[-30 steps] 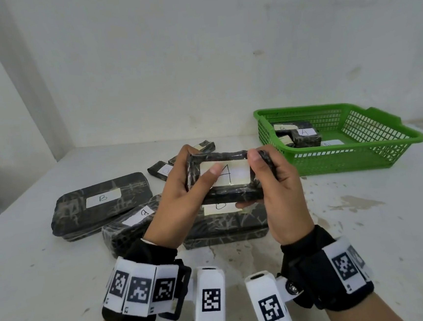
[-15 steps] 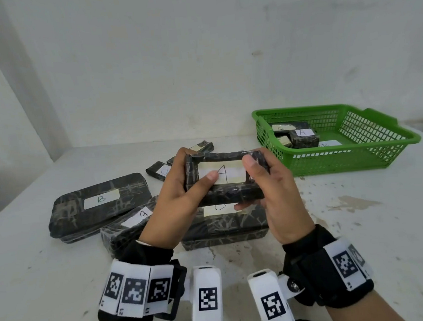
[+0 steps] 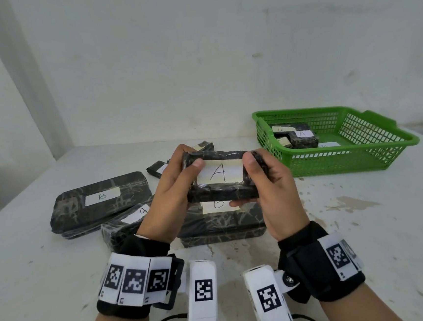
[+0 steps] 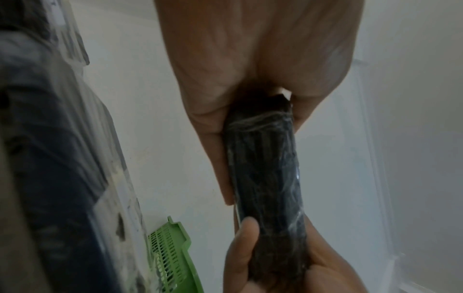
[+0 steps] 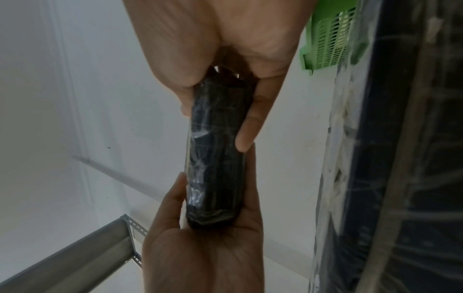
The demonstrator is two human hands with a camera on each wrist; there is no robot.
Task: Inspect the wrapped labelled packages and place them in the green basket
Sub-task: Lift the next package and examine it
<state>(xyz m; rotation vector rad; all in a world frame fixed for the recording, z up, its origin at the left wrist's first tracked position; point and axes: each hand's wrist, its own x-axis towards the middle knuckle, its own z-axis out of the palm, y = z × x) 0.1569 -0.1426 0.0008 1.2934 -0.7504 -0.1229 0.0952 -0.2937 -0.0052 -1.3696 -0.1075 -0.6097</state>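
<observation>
A black wrapped package with a white label "A" [image 3: 219, 177] is held above the table between both hands. My left hand [image 3: 174, 189] grips its left end, thumb on the label's edge. My right hand [image 3: 266, 183] grips the right end, thumb on top and fingers underneath. The wrist views show the package edge-on [image 4: 265, 178] [image 5: 215, 158], clamped between the two palms. The green basket [image 3: 358, 157] stands at the right rear and holds several labelled packages [image 3: 300, 138]. A large "B" package [image 3: 223, 220] lies directly under the held one.
On the table to the left lie another large "B" package [image 3: 99, 201] and a tilted one [image 3: 126, 224] beside it. Two small packages [image 3: 157, 169] lie behind my hands. A grey metal shelf frame [image 5: 75, 253] shows in the right wrist view.
The held package has tilted a little, its label face turning more toward me. Both hands keep their grip in nearly the same place.
</observation>
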